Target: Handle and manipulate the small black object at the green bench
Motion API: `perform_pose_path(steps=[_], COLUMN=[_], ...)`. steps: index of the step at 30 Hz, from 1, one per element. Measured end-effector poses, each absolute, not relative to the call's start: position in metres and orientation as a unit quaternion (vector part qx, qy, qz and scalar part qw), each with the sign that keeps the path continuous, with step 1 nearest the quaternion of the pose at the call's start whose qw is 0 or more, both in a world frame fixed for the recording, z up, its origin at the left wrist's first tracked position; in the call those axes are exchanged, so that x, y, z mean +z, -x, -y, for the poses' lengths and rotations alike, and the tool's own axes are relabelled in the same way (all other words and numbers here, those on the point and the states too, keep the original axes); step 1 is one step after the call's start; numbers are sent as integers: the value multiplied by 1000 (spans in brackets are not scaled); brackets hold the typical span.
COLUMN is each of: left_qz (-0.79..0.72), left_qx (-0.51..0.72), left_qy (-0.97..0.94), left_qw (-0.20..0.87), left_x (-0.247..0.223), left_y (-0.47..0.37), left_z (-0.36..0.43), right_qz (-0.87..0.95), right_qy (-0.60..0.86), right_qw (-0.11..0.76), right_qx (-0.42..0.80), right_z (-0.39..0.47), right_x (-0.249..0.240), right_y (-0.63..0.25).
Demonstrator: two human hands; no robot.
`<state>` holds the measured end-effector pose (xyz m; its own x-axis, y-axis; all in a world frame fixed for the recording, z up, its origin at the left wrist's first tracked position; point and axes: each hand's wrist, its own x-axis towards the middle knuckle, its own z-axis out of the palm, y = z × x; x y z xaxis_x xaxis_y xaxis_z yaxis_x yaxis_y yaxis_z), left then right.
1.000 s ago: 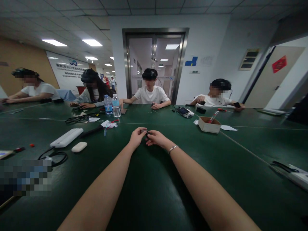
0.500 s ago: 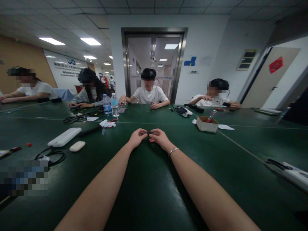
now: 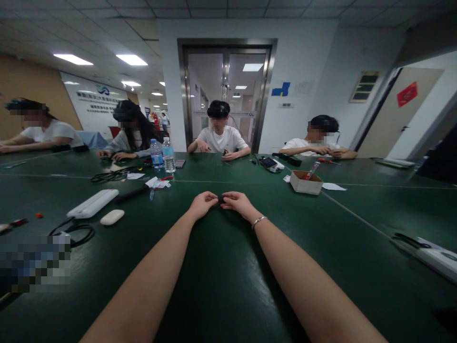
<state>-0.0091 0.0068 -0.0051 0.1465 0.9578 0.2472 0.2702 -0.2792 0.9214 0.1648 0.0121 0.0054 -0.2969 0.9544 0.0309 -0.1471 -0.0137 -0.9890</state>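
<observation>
My left hand (image 3: 203, 206) and my right hand (image 3: 238, 203) meet over the green table (image 3: 217, 267), fingertips almost touching. Between them is a small dark object (image 3: 220, 198), too small and too covered by the fingers to name. The fingers of both hands are pinched on it, one hand at each side. A silver bracelet (image 3: 258, 222) circles my right wrist.
To the left lie a white power bank (image 3: 93, 203), a white earbud case (image 3: 112, 217) and black cables (image 3: 76, 233). Water bottles (image 3: 169, 156) stand farther back. An open small box (image 3: 306, 184) is at the right. Several people sit across the table.
My hands stay nearly in place, pinching the small dark object; the right fingers are slightly straighter. The view has shifted a little. Across the table, a person's hand moved inward toward the other hand.
</observation>
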Motion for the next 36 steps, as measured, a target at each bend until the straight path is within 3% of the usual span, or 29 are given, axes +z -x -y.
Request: perform_pose_path(steps=[5,12,23,36], left_qz=[-491,-482,-500,-515], left_qx=[434,427,394,402], left_qy=[-670,-653,-694,-672], left_qw=[347,398,337,348], left_x=[-8,-11,-12,-6], left_y=[11,15,17,16], left_z=[-16,-28,-24,-22], right_qz=[525,506,529,543], right_qy=[413,437,407,381], right_qw=[458,464,471,483], right_qx=[587,581,577,572], right_z=[-16,-18,-11,-16], right_x=[6,6,8,8], right_y=[-161,-156,-157,-156])
